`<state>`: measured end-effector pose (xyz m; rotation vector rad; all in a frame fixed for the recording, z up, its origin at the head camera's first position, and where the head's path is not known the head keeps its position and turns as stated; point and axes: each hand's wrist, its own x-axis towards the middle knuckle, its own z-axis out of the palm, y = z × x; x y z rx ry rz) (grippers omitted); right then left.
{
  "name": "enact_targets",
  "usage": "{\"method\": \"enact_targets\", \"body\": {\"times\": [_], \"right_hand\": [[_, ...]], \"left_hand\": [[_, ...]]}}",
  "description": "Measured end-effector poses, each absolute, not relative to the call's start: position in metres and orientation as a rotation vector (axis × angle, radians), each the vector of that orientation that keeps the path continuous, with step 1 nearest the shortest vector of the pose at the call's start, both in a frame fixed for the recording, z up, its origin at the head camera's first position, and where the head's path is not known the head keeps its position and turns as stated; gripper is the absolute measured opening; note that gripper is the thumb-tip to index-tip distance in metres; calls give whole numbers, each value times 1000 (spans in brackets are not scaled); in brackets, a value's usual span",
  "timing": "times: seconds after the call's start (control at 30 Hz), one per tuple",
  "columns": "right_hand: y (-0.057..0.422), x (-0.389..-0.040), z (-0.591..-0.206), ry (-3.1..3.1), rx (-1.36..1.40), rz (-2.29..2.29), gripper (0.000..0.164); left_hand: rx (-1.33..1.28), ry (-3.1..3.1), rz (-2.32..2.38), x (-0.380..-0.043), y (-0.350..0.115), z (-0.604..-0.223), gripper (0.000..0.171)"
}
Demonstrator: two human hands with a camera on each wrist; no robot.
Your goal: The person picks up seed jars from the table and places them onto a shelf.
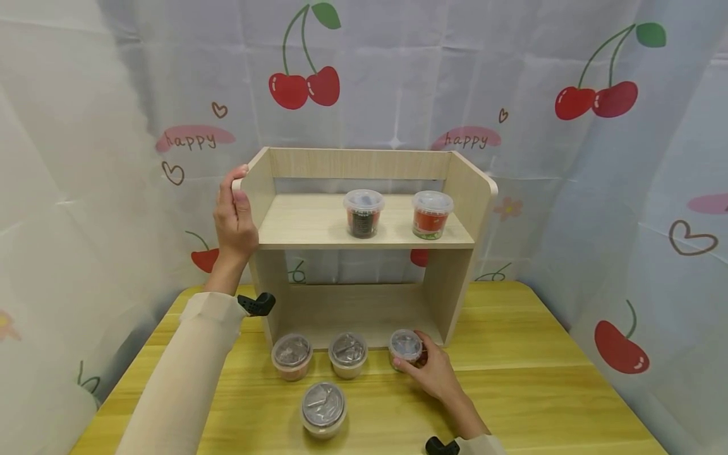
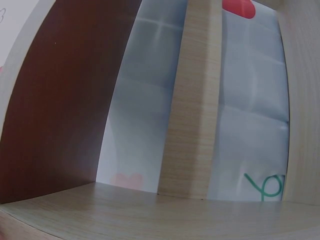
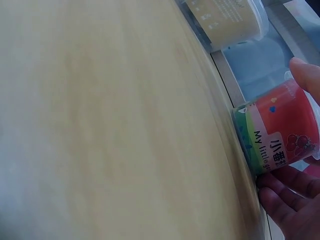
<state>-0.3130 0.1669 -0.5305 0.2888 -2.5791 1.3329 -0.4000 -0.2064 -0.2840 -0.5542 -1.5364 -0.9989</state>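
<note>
My left hand [image 1: 235,218] grips the front edge of the left side panel of a pale wooden two-tier shelf [image 1: 364,245]; the left wrist view shows the shelf's inside but no hand. At the shelf's lower front right, my right hand [image 1: 433,373] holds a small lidded plastic cup [image 1: 406,345] between thumb and fingers. In the right wrist view this cup [image 3: 277,132] has a red label with green and pink parts, and the thumb lies near its lid. Left of it stand two lidded cups [image 1: 348,354] [image 1: 292,356], with another cup [image 1: 323,407] nearer me.
On the upper tier sit a cup with a dark label panel [image 1: 363,215] and a cup with a red label [image 1: 432,216]. The shelf stands on a yellow wood-grain table [image 1: 540,379]. A cherry-print curtain [image 1: 392,76] hangs behind and at both sides.
</note>
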Motion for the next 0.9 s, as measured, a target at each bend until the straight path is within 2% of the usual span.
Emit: {"method": "enact_targets", "body": {"times": [0.23, 0.9], "right_hand": [[168, -314, -530, -2586, 279, 1344, 77], [170, -312, -523, -2612, 262, 1387, 75]], "left_hand": [[-565, -1539, -999, -397, -206, -283, 50], [-577, -1528, -997, -398, -206, -282, 52]]}}
